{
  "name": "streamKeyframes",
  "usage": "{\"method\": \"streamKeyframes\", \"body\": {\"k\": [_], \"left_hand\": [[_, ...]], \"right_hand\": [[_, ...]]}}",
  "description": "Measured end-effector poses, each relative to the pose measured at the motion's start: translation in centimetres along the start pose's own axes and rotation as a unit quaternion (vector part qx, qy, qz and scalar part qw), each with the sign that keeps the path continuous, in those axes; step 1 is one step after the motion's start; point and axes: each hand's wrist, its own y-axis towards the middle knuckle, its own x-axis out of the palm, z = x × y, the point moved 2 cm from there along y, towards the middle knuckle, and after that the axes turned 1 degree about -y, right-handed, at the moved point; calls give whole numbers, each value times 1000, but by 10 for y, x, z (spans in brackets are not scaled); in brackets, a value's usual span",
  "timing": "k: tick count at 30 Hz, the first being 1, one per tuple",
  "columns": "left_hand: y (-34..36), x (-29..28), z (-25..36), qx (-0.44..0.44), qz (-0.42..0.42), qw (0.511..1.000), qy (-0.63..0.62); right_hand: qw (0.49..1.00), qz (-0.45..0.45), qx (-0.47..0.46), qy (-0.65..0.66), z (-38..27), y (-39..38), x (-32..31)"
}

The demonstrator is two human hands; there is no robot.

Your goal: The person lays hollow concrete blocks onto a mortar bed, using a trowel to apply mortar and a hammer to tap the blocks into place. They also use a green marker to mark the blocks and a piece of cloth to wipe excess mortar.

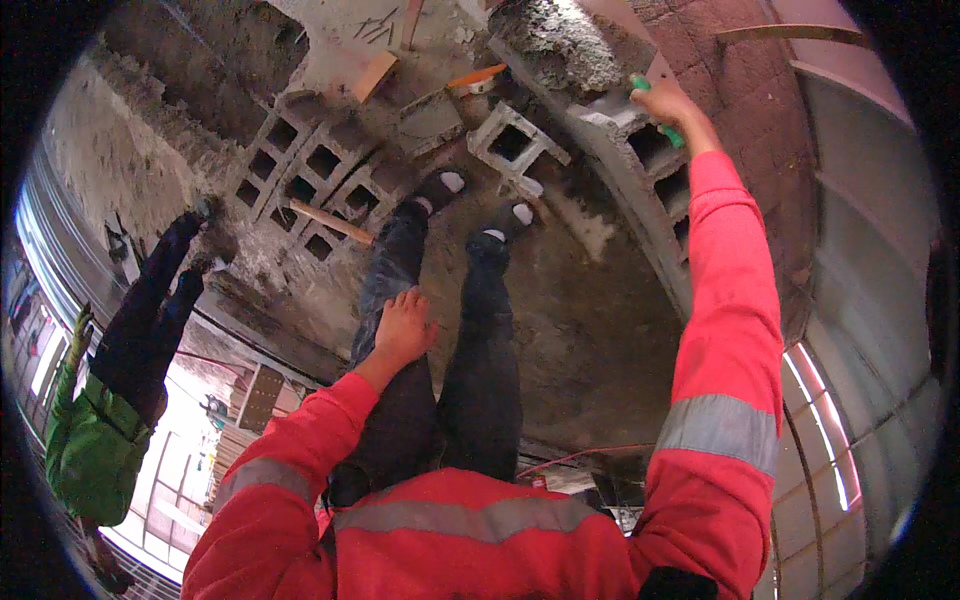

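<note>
At far end of hollow conc. wall (640, 212), your R hand (668, 104) clamped on slim green handle (671, 136) nr lumpy mortar (572, 45); L hand (403, 328) unclenched, on trousers (392, 262).

- The right hand (664, 104) covers the middle of the green handle (673, 136); what it belongs to is unclear.
- The left hand's (404, 328) palm is hidden above the trouser leg (385, 268).
- The upper edge crops the grey mortar (570, 42) and a wooden strip (411, 24).
- The co-worker's green top (95, 450) blurs near the rim.
</note>
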Motion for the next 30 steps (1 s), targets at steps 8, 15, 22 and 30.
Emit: {"method": "streamKeyframes", "body": {"k": [8,15,22,30], "left_hand": [[2,26,10,-7,29,1000,4],[-9,47,-1,-40,9,999,-8],[-8,49,-1,-47,-11,999,0],[-9,50,-6,-46,-26,999,7]], "right_hand": [[993,37,-70,-85,34,33,-7],[990,53,-104,-76,-18,-1,-9],[986,23,-122,-115,-18,44,-5],[997,-15,-28,-67,-50,15,-25]]}}
